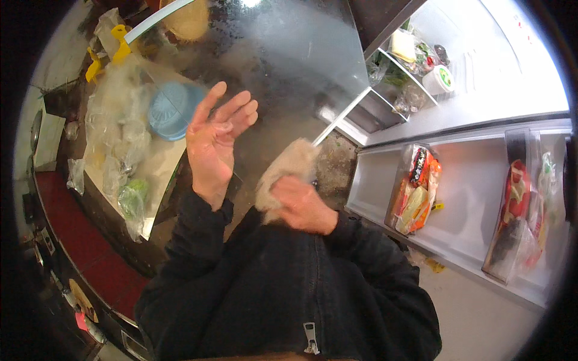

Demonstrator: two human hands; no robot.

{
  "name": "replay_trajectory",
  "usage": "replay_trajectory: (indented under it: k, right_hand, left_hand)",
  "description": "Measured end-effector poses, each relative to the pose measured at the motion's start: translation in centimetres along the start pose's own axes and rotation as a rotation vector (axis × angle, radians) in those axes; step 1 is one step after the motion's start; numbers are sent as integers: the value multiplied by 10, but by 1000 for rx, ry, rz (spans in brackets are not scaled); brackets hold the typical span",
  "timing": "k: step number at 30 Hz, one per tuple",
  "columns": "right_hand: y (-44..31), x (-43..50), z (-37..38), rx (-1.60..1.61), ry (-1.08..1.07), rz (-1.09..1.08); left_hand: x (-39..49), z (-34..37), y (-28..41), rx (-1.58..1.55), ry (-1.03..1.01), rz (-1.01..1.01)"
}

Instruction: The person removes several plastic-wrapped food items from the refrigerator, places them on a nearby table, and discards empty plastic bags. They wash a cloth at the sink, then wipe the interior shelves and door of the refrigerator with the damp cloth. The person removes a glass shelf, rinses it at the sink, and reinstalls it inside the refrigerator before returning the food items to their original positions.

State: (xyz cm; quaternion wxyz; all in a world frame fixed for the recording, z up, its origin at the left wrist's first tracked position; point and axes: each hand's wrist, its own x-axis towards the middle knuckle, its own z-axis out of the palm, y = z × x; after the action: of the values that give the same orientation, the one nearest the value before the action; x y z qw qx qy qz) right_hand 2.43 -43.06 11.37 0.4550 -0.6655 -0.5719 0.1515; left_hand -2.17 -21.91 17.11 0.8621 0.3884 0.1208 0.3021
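A glass refrigerator shelf with a white edge (pixel 341 115) stands tilted in front of me, its pane partly fogged. My right hand (pixel 305 205) grips a beige cloth (pixel 289 169) at the near end of the shelf's white edge. My left hand (pixel 214 144) is raised with its fingers apart and nothing in it, left of the cloth. Beyond it, a light blue plastic basin (pixel 171 110) shows through or beside the glass. How the shelf is supported cannot be told.
To the right, the open refrigerator holds bagged food and a white tub (pixel 438 80); its door (pixel 460 180) bears bins with packets. At left, a table (pixel 165 180) carries several plastic bags, one with green vegetables (pixel 132 198). A red-topped counter (pixel 86 234) lies lower left.
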Motion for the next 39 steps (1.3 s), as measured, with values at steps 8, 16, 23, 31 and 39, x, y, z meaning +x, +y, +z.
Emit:
replay_trajectory:
  k: [8,16,23,31,39]
  right_hand:
    - [19,-51,-73,640,475,561]
    - [-7,-29,-15,-302,112,-140]
    - [26,-10,-18,-676,415,87]
    - [135,18,-175,-551,754,242]
    - [127,-41,-195,393,1192,256]
  left_hand:
    - [9,-12,6,-37,42,17]
    - [3,11,-3,-63,37,33]
    - [-13,22,3,-100,79,2]
    - [-34,9,16,-89,56,7]
    - [-33,-2,19,-44,77,69]
